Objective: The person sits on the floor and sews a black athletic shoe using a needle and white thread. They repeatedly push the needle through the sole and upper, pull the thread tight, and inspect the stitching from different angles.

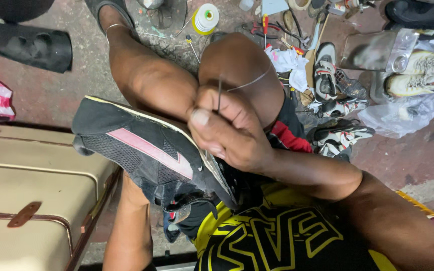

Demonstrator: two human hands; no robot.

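A black mesh sneaker (141, 150) with a pink stripe and pale sole edge lies on its side across my lap, toe toward the left. My right hand (227, 125) is closed on a thin metal awl or needle (220, 93) that sticks up from the fist, right at the shoe's sole edge. A pale thread (249, 83) runs from the fist across my knee. My left forearm (129, 226) reaches up under the shoe; the left hand itself is hidden beneath it.
A cream suitcase (26, 200) with brown straps sits at the left. A spool of pale thread (206, 17), hand tools (272, 27), a white rag (287, 62), several sneakers (335, 85) and a plastic bag (403, 113) lie on the floor ahead and to the right.
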